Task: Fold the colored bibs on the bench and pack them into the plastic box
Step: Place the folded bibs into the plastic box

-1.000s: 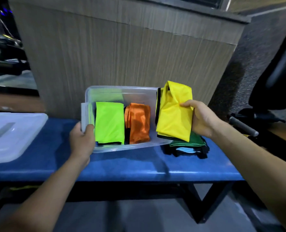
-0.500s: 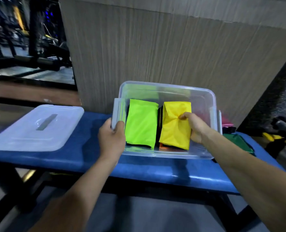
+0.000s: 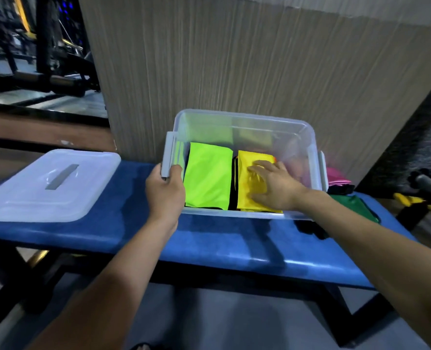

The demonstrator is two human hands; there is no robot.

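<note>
Yellow bib (image 3: 244,198) in box (image 3: 242,117) under spread R hand (image 3: 272,185) fingers; L hand (image 3: 165,190) grips handle (image 3: 168,157).

Both bare forearms reach forward; the left hand (image 3: 164,192) curls its fingers round the plastic box's (image 3: 242,117) left handle; the right hand (image 3: 275,189) lies palm down, fingers spread flat, pressing the yellow bib (image 3: 246,198).

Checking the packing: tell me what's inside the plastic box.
Plastic box: lime bib beside yellow bib, pressed by right hand. Anything beneath is covered.
</note>
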